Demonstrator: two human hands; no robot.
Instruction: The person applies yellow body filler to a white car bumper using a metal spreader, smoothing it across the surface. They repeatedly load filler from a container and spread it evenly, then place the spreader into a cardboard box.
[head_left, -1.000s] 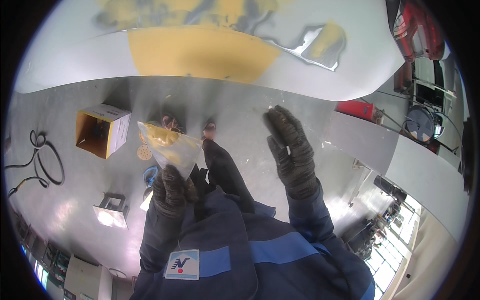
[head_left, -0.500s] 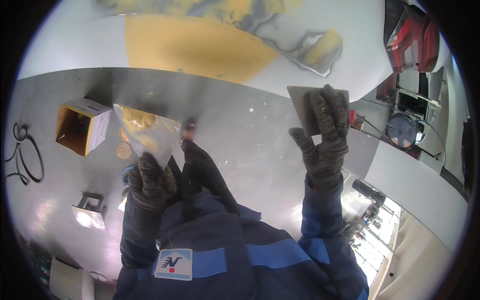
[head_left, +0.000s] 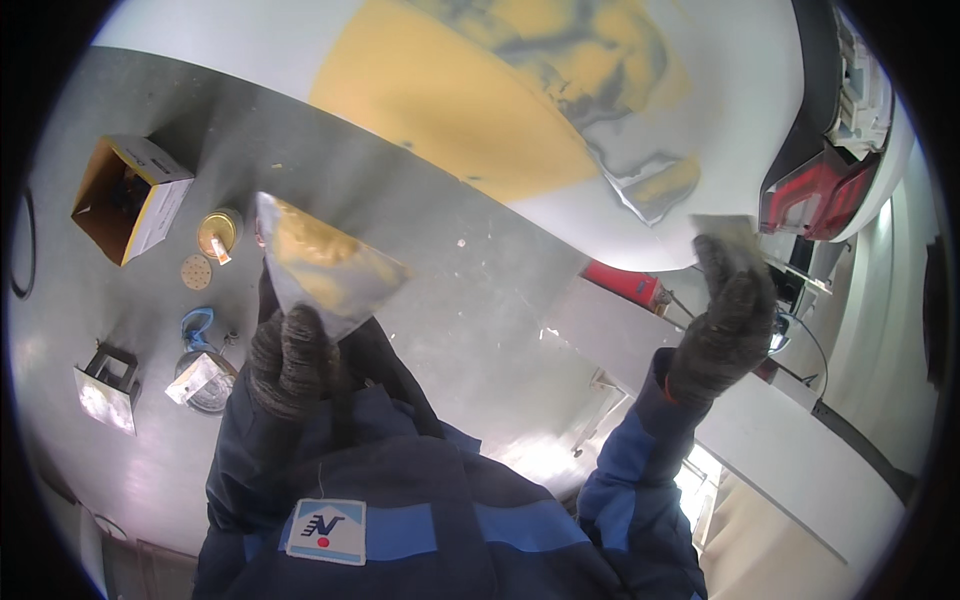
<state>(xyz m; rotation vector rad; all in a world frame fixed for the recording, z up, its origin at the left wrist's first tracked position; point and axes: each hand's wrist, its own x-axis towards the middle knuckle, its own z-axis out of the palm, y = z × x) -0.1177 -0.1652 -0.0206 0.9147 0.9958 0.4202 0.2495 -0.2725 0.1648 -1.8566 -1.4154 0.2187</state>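
My left hand [head_left: 295,365], in a dark knit glove, grips a triangular translucent sheet [head_left: 330,265] smeared with yellow paste. My gloved right hand [head_left: 730,320] is closed on a thin grey square spreader [head_left: 728,228], raised by the lower right end of a white car body panel [head_left: 740,120]; whether it touches the panel I cannot tell. That panel carries yellow and grey patches [head_left: 420,110] and a jagged, shinier area [head_left: 650,185]. A red tail light [head_left: 805,200] sits at its right end.
On the grey floor at left stand a cardboard box [head_left: 160,220], a tin [head_left: 218,232], a perforated disc [head_left: 196,272], a metal stand [head_left: 105,395] and a round container [head_left: 208,395]. A hose [head_left: 25,250] lies far left. A red object [head_left: 620,283] and white boards [head_left: 780,460] are at right.
The view has swung, bringing more of the tail light in. My right hand has risen to the right toward the panel with the spreader. My left hand and sheet sit further left in view.
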